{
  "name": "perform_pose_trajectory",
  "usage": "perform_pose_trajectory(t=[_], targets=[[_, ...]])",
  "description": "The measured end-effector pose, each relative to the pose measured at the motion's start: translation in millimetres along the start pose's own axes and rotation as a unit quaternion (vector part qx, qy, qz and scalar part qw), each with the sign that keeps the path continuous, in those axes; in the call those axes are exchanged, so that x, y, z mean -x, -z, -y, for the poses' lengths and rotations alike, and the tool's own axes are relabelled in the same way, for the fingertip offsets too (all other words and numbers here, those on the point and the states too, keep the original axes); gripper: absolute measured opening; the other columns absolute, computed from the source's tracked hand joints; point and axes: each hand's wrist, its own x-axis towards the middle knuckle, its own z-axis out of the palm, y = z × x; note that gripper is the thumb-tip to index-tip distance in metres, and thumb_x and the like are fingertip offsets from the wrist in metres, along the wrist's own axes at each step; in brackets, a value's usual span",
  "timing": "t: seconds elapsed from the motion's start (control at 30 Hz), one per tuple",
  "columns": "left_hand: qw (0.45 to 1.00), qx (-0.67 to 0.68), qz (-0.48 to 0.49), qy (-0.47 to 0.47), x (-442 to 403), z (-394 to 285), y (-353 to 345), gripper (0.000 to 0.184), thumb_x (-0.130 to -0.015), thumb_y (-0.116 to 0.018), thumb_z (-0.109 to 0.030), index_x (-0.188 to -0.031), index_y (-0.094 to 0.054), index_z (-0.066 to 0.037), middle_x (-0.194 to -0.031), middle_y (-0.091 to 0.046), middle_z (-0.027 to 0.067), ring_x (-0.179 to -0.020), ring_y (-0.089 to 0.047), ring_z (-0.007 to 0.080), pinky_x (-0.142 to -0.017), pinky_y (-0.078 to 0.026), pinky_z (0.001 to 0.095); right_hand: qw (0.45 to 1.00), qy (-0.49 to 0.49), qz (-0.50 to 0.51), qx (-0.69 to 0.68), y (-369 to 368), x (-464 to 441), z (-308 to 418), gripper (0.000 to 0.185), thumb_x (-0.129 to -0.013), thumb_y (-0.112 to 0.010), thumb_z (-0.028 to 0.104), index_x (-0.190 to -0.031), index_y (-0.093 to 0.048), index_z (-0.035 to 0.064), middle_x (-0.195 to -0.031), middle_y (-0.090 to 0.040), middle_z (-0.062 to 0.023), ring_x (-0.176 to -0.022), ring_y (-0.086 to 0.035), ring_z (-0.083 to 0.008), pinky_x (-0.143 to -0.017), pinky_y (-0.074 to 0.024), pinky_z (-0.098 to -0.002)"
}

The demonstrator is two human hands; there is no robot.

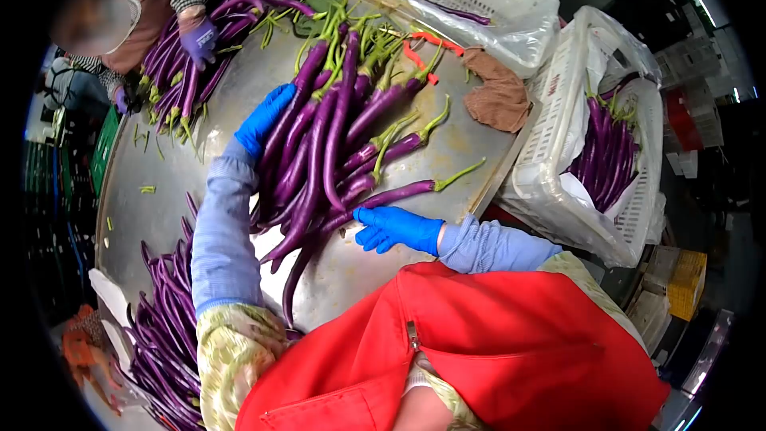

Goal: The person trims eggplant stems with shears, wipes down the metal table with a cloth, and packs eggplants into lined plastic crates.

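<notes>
The purple eggplants (323, 120) lie in a loose heap on the metal table (152, 219), right in front of the person in the red vest (495, 327). The left hand (267, 120), in a blue glove, rests against the side of that heap, its fingers lying close together; from where I stand I can't tell whether they grip anything. The right hand (399, 229), also gloved, has its fingers loosely bent and partly apart, just beside a long eggplant (399, 194) with a green stem. A brown cloth (496, 96) lies near the table's edge, and beyond it stands a white crate (550, 104) holding more eggplants. Across the table, a co-worker's purple glove (198, 40) is at another heap.
</notes>
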Motion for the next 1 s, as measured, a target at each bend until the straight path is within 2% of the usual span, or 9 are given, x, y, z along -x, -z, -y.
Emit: perform_pose_trajectory(t=[0.1, 0.27, 0.33, 0.43, 0.53, 0.6, 0.67, 0.83, 1.0], targets=[[0.989, -0.108, -0.092, -0.047, -4.5, 10.6, -2.5, 0.051, -0.095, -0.053, -0.041, -0.134, -0.050, -0.008, -0.125, -0.058, 0.0057, -0.109, -0.055, 0.0138, -0.095, -0.044, 0.0284, 0.997, -0.034, 0.035, -0.054, 16.2, -10.1, -11.0, 0.066, -0.086, -0.053, 0.062, -0.106, -0.064, 0.0005, -0.095, -0.069, -0.0140, -0.080, -0.067, -0.0216, -0.070, -0.0532, -0.0308], [0.962, -0.207, -0.176, -0.022, -16.9, 20.0, 58.4, 0.071, -0.091, -0.059, -0.046, -0.143, -0.036, -0.003, -0.142, -0.044, 0.0107, -0.126, -0.044, 0.0165, -0.104, -0.037, 0.0289, 0.982, -0.039, -0.033, 0.180, 23.1, 59.4, 17.5, 0.045, -0.087, -0.059, 0.052, -0.082, -0.064, 0.0078, -0.074, -0.063, -0.0040, -0.064, -0.057, -0.0118, -0.054, -0.0451, -0.0244], [0.940, -0.263, -0.215, -0.022, -17.4, 12.7, 70.7, 0.075, -0.090, -0.061, -0.045, -0.143, -0.034, 0.000, -0.142, -0.044, 0.0124, -0.126, -0.044, 0.0178, -0.105, -0.036, 0.0296, 0.985, -0.010, -0.012, 0.170, 44.2, 54.1, -18.1, 0.042, -0.090, -0.058, 0.047, -0.100, -0.067, 0.0070, -0.080, -0.062, -0.0033, -0.071, -0.055, -0.0103, -0.060, -0.0454, -0.0238], [0.892, -0.300, -0.328, -0.076, -6.3, -5.5, 35.8, 0.079, -0.086, -0.068, -0.043, -0.141, -0.036, 0.004, -0.134, -0.052, 0.0155, -0.120, -0.051, 0.0207, -0.103, -0.038, 0.0316, 0.928, 0.231, -0.041, 0.291, 70.1, 76.6, -48.9, 0.043, -0.094, -0.057, 0.035, -0.126, -0.058, 0.0065, -0.090, -0.063, -0.0021, -0.080, -0.054, -0.0085, -0.070, -0.0466, -0.0225], [0.889, -0.342, -0.275, -0.134, 4.5, 4.2, -15.5, 0.081, -0.083, -0.071, -0.042, -0.140, -0.037, 0.004, -0.122, -0.060, 0.0161, -0.111, -0.058, 0.0206, -0.095, -0.045, 0.0326, 0.960, 0.178, -0.042, 0.211, 93.3, 103.9, -56.6, 0.049, -0.096, -0.056, 0.025, -0.140, -0.044, 0.0069, -0.099, -0.063, -0.0008, -0.087, -0.055, -0.0080, -0.080, -0.0467, -0.0221], [0.797, -0.528, -0.191, -0.222, 9.8, 45.9, -53.4, 0.074, -0.083, -0.070, -0.039, -0.136, -0.041, 0.004, -0.105, -0.065, 0.0183, -0.096, -0.064, 0.0244, -0.080, -0.051, 0.0379, 0.964, 0.184, -0.088, 0.168, 95.0, 128.6, -52.0, 0.046, -0.096, -0.055, 0.019, -0.139, -0.046, 0.0065, -0.102, -0.063, -0.0001, -0.089, -0.055, -0.0082, -0.082, -0.0465, -0.0225], [0.525, -0.823, -0.213, -0.031, 22.7, 35.6, -125.3, 0.068, -0.081, -0.069, -0.034, -0.131, -0.045, 0.005, -0.090, -0.064, 0.0174, -0.082, -0.064, 0.0311, -0.070, -0.050, 0.0445, 0.965, 0.180, -0.107, 0.160, 102.4, 148.0, -48.2, 0.046, -0.096, -0.056, 0.020, -0.139, -0.046, 0.0063, -0.103, -0.063, -0.0004, -0.090, -0.055, -0.0087, -0.082, -0.0464, -0.0226], [0.566, -0.745, -0.314, -0.159, 31.6, 31.1, -106.0, 0.034, -0.083, -0.062, -0.021, -0.115, -0.062, -0.008, -0.085, -0.065, 0.0191, -0.076, -0.064, 0.0371, -0.066, -0.051, 0.0442, 0.977, 0.177, -0.105, 0.050, 112.1, 178.1, -48.8, 0.045, -0.094, -0.058, 0.019, -0.136, -0.048, 0.0048, -0.106, -0.061, -0.0021, -0.093, -0.053, -0.0094, -0.083, -0.0458, -0.0221], [0.611, -0.714, -0.259, -0.224, 71.1, 39.8, -123.6, 0.028, -0.081, -0.064, -0.013, -0.109, -0.063, -0.007, -0.083, -0.063, 0.0201, -0.074, -0.061, 0.0387, -0.063, -0.048, 0.0456, 0.968, 0.205, -0.116, 0.089, 136.8, 171.2, -75.0, 0.044, -0.095, -0.057, 0.016, -0.135, -0.048, 0.0022, -0.111, -0.060, -0.0050, -0.099, -0.055, -0.0104, -0.087, -0.0459, -0.0234]])
